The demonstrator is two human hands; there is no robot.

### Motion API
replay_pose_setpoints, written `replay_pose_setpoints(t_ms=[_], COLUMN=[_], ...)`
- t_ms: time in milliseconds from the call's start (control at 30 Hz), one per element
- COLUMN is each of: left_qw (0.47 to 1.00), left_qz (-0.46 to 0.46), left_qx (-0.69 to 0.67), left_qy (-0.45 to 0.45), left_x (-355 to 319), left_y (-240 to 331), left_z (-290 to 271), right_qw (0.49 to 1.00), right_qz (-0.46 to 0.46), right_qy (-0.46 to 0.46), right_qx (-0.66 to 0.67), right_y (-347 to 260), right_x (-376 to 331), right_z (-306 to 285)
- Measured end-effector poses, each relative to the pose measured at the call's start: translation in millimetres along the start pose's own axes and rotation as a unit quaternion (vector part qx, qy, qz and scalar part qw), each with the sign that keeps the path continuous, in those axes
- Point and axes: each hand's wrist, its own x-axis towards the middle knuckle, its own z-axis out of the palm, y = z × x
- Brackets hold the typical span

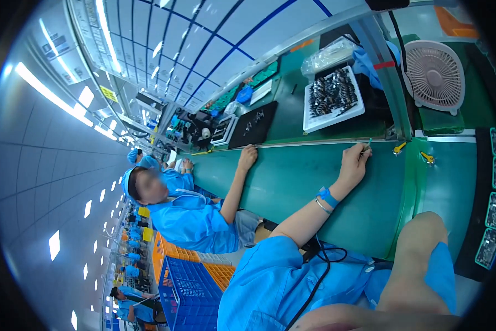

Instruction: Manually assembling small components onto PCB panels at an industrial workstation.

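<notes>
My left hand [354, 161] rests on the far edge of the green conveyor belt [297, 182], fingers curled around a thin green-tipped tool [368, 144]. A blue wrist strap [327, 196] circles that wrist, and a black cable [321, 270] runs down over my blue sleeve. My right forearm [419, 254] is bent upward at the lower right, and its hand is out of the picture. A co-worker in blue [190, 218] sits to my left, with one hand [248, 156] on the same belt edge.
Beyond the belt lie a white tray of dark parts [333, 94] and a black tray [253, 126]. A white fan [435, 74] stands at the right. Two yellow clips [400, 147] lie near circuit boards [495, 212]. Blue and orange crates [190, 287] stand below.
</notes>
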Motion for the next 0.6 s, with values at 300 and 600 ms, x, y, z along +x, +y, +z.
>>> replay_pose_setpoints(t_ms=[300, 600], left_qw=[0.998, 0.982], left_qz=[-0.008, -0.089], left_qx=[-0.029, -0.149], left_qy=[0.055, 0.076], left_x=[-2.1, -1.0], left_y=[4.3, -15.0], left_z=[-6.1, -2.8], right_qw=[0.995, 0.936], right_qz=[0.014, -0.001], right_qy=[0.06, 0.104], right_qx=[0.076, 0.335], right_y=[-3.5, 42.0], right_x=[39.4, 78.9], right_z=[12.4, -2.9])
